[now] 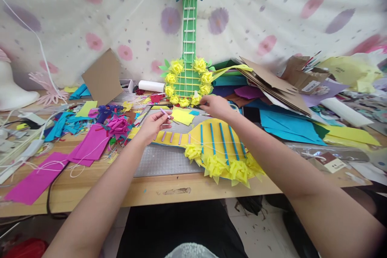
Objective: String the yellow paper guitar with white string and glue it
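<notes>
My left hand (152, 125) is closed in a pinch on a thin lilac paper strip (165, 113), held over the neck of a yellow paper guitar (206, 128). Blue strips cross the guitar's body, short lilac strips run along its neck, and yellow paper roses (214, 165) edge its near side. My right hand (217, 107) reaches beyond the body, fingers bent together near the lower roses of an upright green paper guitar (190, 36). What its fingertips hold, if anything, I cannot make out. A yellow paper piece (183, 116) lies between my hands.
A grey cutting mat (160, 161) lies under the yellow guitar. Magenta paper sheets (38, 177), loose string and paper scraps cover the left side. Blue sheets (287, 123) and cardboard pieces (272, 80) are piled on the right. A patterned curtain (130, 12) hangs behind.
</notes>
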`<state>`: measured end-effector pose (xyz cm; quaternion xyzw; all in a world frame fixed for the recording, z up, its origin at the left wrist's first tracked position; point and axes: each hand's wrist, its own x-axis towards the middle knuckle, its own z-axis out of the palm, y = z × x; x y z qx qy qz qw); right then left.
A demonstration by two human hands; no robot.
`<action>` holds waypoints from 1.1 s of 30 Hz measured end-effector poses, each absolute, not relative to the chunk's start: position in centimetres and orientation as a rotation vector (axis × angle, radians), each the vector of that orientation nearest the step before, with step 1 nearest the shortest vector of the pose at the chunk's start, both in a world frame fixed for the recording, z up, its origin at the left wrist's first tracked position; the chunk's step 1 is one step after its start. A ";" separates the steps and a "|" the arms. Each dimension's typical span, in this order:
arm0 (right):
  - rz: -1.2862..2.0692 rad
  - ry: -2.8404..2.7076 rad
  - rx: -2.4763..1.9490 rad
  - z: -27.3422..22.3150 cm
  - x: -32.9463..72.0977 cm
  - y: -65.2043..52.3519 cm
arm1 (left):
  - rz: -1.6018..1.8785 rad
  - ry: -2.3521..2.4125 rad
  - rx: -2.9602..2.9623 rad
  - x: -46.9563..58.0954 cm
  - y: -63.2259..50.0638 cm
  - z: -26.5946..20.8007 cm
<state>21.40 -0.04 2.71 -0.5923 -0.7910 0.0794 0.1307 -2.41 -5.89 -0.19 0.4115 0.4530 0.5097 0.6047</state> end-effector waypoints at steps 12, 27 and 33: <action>1.406 -1.985 -1.169 1.8 14.6 -2.5 | 1.278 1.206 1.019 -0.9 -6.5 0.3; 0.930 -2.280 -1.135 3.8 15.8 -2.2 | 1.244 1.172 0.952 -0.4 -6.6 0.4; 0.890 -2.310 -1.181 4.1 15.9 -2.5 | 1.198 1.133 0.923 0.0 -6.7 0.5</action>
